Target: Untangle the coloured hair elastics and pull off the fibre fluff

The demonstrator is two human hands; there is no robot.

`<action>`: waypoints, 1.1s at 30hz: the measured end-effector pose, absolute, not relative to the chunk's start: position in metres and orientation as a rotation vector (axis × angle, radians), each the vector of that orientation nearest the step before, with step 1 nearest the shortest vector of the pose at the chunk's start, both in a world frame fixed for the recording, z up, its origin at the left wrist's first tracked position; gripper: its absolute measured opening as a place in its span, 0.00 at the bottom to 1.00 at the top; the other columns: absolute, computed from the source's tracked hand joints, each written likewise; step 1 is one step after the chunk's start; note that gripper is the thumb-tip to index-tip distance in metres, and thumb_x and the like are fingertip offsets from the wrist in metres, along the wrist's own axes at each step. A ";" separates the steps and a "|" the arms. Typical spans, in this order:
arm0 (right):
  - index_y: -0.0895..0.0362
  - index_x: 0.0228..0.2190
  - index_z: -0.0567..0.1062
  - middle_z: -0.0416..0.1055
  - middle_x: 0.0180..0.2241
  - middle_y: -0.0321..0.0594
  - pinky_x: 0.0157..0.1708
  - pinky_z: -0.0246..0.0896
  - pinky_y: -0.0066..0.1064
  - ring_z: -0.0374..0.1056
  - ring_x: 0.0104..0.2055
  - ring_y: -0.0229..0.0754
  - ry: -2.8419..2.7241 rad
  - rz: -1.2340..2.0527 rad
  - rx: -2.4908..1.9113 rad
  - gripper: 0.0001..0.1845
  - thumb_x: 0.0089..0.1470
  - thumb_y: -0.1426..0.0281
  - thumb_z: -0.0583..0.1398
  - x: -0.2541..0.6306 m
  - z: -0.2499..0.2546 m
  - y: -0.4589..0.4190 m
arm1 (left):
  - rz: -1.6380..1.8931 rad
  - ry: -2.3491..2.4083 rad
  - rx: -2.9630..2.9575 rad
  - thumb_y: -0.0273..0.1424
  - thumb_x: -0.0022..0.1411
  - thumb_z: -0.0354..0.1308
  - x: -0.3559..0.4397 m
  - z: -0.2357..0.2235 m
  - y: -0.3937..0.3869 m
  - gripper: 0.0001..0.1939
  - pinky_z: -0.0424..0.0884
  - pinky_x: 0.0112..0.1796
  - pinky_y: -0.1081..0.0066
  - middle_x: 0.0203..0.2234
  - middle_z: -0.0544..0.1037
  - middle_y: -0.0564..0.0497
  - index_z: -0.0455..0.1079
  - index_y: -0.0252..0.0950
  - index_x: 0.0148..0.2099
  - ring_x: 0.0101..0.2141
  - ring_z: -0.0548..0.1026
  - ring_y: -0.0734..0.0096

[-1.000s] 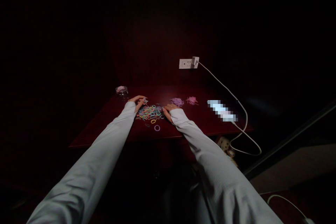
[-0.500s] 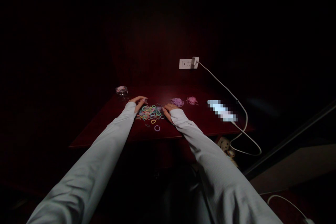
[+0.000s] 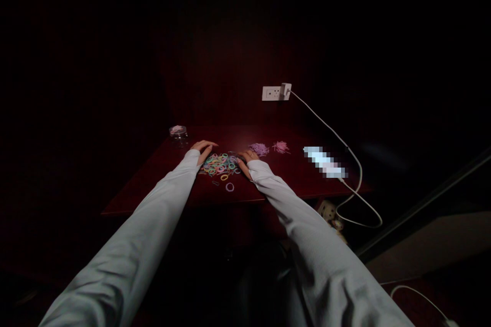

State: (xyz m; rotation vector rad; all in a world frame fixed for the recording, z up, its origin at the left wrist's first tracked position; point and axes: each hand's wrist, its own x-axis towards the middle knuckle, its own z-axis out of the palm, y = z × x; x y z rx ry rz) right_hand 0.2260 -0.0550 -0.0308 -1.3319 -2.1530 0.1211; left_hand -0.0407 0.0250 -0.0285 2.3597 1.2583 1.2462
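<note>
A heap of small coloured hair ties (image 3: pixel 220 164) lies on the dark red table (image 3: pixel 153 184), between my two hands. My left hand (image 3: pixel 203 150) rests at the heap's left edge, fingers stretched out and thumb apart, with nothing seen in it. At the right edge, my right hand (image 3: pixel 247 158) touches the heap; its fingers reach out to the left over the ties, the thumb apart below. A yellow tie (image 3: pixel 224 177) and a light purple tie (image 3: pixel 229 187) lie loose in front of the heap.
Behind my right hand are a purple pile (image 3: pixel 259 149) and a pink pile (image 3: pixel 281 147) of thin pieces. A clear jar (image 3: pixel 178 134) stands back left. On the right lies a blurred-out bright device (image 3: pixel 325 162), its white cable (image 3: pixel 326 125) running to a wall socket (image 3: pixel 271 93).
My left hand's fingers have straightened a little and reach slightly further right. My right hand's fingers have shifted slightly. The piles and the jar stay where they were.
</note>
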 end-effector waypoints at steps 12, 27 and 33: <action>0.66 0.68 0.63 0.54 0.72 0.57 0.74 0.47 0.47 0.48 0.75 0.55 -2.049 0.221 -1.526 0.34 0.69 0.58 0.52 0.170 -0.050 -0.059 | 1.160 1.246 2.346 0.45 0.70 0.48 -0.032 -0.038 0.022 0.21 0.65 0.63 0.59 0.51 0.80 0.46 0.78 0.41 0.50 0.55 0.75 0.58; 0.63 0.63 0.69 0.65 0.66 0.54 0.70 0.53 0.36 0.60 0.69 0.46 -1.848 0.249 -1.466 0.26 0.71 0.65 0.50 0.170 -0.038 -0.024 | 1.136 1.376 2.261 0.46 0.73 0.40 -0.030 -0.042 0.018 0.27 0.62 0.65 0.57 0.52 0.81 0.46 0.80 0.42 0.49 0.57 0.74 0.58; 0.61 0.66 0.66 0.61 0.69 0.54 0.70 0.52 0.40 0.58 0.71 0.48 -1.979 0.295 -1.595 0.30 0.72 0.58 0.48 0.175 -0.039 -0.011 | 1.152 1.424 2.189 0.47 0.73 0.42 -0.028 -0.048 0.015 0.26 0.61 0.66 0.54 0.52 0.81 0.47 0.80 0.44 0.48 0.59 0.73 0.55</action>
